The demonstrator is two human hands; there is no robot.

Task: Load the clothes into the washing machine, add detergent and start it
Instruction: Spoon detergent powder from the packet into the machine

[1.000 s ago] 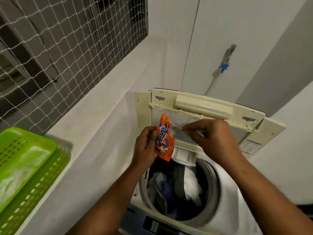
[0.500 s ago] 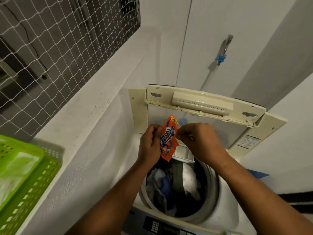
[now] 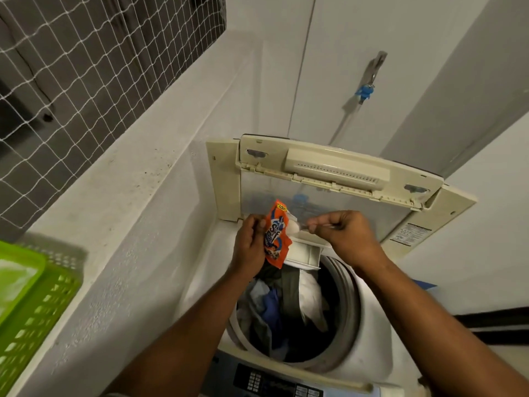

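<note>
Gripping an orange sachet marked "10", the left hand clamps its edge; the right hand pinches a pale strip at its top, above clothes in the washing machine beside a white ledge.

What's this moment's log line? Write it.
left hand: holds detergent sachet | right hand: pinches its corner | clothes: in drum | lid: open

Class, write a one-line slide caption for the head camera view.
Left hand holds an orange detergent sachet, right hand pinches its top corner, above the open washing machine loaded with clothes.
</note>
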